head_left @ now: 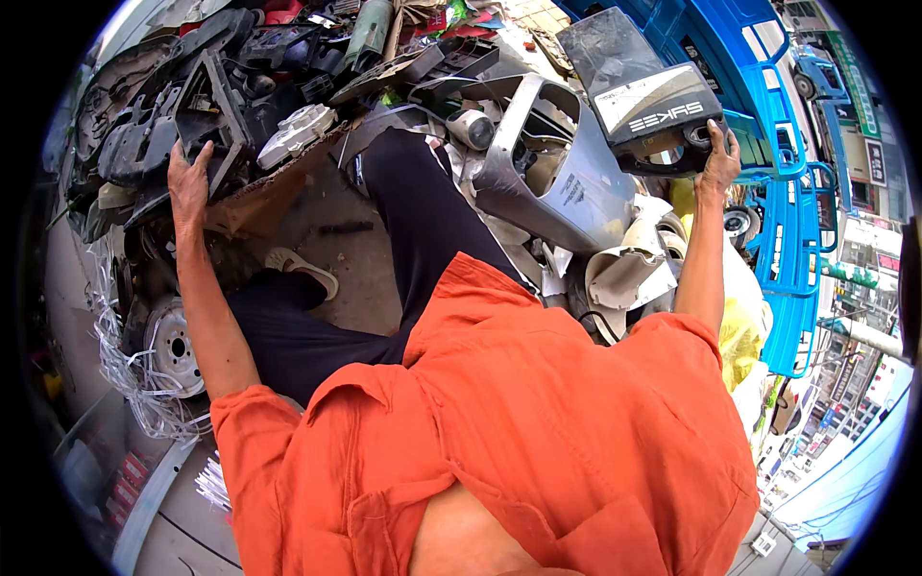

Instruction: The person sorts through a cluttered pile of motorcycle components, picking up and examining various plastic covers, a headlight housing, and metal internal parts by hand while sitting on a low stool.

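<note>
At the left, my left hand (188, 184) is closed on the lower corner of a black plastic frame (229, 115), which has an open middle. Its thumb lies over the near edge, and the other fingers are partly hidden. Out to the right, my right hand (718, 158) grips the end of a black and grey plastic casing (659, 101) with pale lettering on its side. The casing is held tilted above the scrap. Below it rests a large silver-grey plastic housing (567, 187) with a wide opening.
Black plastic parts (130, 144) heap up at the left, with a white part (296, 134) on cardboard beside them. White strapping (144, 384) lies tangled near a wheel rim (176, 346). Blue metal vehicle bodywork (773, 115) stands at the right, near a yellow bag (744, 331).
</note>
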`<action>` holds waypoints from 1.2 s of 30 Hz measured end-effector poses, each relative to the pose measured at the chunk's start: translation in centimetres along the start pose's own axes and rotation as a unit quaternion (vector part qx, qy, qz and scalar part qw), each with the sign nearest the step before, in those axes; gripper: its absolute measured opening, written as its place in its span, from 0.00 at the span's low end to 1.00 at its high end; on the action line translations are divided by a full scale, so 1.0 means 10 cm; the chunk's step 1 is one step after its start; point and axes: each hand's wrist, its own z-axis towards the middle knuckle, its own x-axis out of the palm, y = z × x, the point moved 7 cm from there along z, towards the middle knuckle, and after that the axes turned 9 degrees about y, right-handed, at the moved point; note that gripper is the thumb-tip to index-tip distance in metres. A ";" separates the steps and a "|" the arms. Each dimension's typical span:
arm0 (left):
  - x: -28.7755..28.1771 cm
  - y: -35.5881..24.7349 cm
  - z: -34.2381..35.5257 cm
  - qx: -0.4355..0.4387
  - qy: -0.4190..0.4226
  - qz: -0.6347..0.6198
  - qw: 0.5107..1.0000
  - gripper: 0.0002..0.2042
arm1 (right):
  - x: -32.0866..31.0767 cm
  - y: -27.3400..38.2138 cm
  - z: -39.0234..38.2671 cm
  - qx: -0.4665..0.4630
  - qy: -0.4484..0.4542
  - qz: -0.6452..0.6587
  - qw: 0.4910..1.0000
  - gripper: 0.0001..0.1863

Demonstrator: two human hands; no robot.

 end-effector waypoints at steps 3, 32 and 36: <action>-0.19 0.07 0.04 -0.024 0.050 -0.078 0.995 0.17 | 0.11 0.45 -0.50 -0.149 0.014 -0.245 0.958 0.34; 0.79 0.01 0.17 -0.088 0.229 -0.771 0.587 0.22 | 2.60 0.24 -1.20 0.009 0.590 -0.299 0.750 0.18; 0.99 -0.18 0.14 -0.135 0.228 -0.714 0.648 0.18 | 3.98 0.54 -0.74 -0.061 0.642 -0.301 0.702 0.21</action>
